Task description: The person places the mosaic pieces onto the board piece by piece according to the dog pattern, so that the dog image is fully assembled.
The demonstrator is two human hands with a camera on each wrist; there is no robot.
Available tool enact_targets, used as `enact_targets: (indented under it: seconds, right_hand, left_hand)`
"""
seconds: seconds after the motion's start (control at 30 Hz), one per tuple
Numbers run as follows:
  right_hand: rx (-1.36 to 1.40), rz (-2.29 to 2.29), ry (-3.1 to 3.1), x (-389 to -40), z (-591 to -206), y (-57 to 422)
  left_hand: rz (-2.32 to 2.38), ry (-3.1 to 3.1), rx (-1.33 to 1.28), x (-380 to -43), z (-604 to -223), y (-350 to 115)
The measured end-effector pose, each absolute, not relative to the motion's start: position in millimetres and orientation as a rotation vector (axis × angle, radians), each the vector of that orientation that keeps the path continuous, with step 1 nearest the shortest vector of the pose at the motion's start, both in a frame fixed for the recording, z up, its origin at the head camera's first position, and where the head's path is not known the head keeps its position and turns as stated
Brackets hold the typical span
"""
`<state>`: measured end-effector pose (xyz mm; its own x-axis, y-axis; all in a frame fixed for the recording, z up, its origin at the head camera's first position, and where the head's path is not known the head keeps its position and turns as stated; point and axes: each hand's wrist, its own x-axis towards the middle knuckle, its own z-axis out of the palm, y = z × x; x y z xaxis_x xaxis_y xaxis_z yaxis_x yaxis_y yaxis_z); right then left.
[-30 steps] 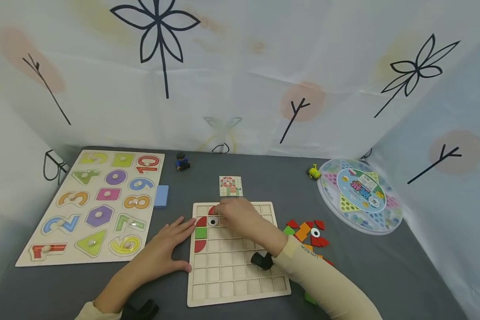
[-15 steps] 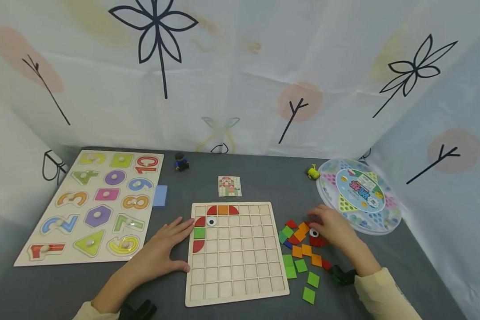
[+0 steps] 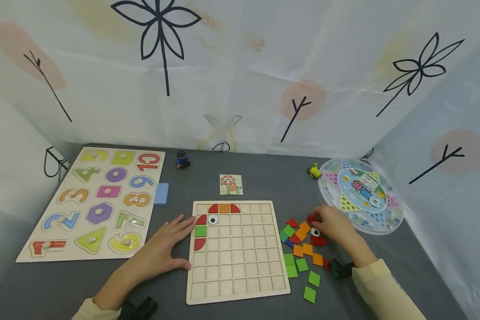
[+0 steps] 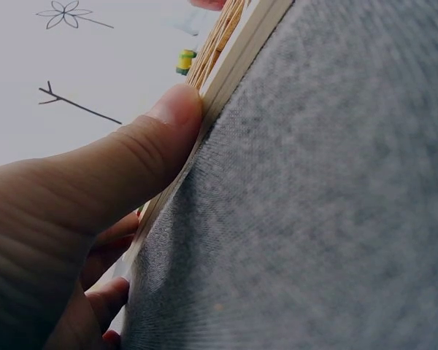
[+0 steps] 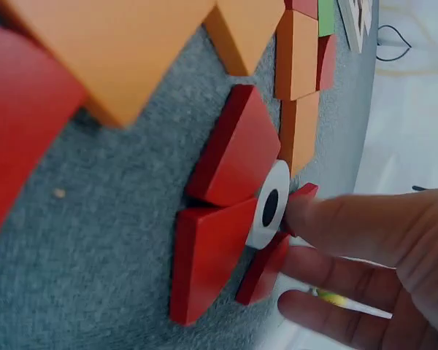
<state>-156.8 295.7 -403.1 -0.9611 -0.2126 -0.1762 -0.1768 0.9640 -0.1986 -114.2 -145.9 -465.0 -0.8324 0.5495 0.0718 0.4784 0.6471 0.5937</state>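
Note:
The wooden grid board (image 3: pixel 240 262) lies flat, with red quarter-circle tiles, an orange square (image 3: pixel 224 208), a green square (image 3: pixel 200 231) and a white eye tile (image 3: pixel 213 219) in its upper left cells. My left hand (image 3: pixel 166 246) is spread along the board's left edge; in the left wrist view the thumb (image 4: pixel 177 109) presses against that edge. Over the loose tiles right of the board, my right hand (image 3: pixel 334 224) pinches a red quarter-circle tile (image 5: pixel 305 191) between thumb and finger. Another eye tile (image 5: pixel 271 204) and red tiles (image 5: pixel 237 157) lie against its fingertips.
Loose orange tiles (image 3: pixel 317 259) and green tiles (image 3: pixel 310 294) lie near the board's right side. A small pattern card (image 3: pixel 230 184) is behind it. A number puzzle board (image 3: pixel 74 222) lies left, a round game board (image 3: pixel 360 222) right. Toy figures (image 3: pixel 182 160) stand at the back.
The right hand has left the board's top row, uncovering an orange square and a red tile there, and moved right to the loose tiles. The left hand stays at the board's edge.

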Motion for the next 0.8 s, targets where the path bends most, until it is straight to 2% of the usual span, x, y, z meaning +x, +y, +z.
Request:
enact_targets:
  seconds: [0.23,0.6,0.8]
  right_hand:
    - [-0.424,-0.249,2.977,-158.9,-409.6,289.6]
    - [-0.475,-0.252,3.053,-162.3,-419.1,289.3]
    - [-0.605,-0.308,3.122,-169.1,-404.8,247.6]
  left_hand:
    - [0.934,2.749,0.869,-114.2,-462.9,-145.6]
    - [0.928,2.744,0.861,-113.7,-463.3,-142.8]
    - [0.938,2.745,0.858,-114.0,-464.4,-145.1]
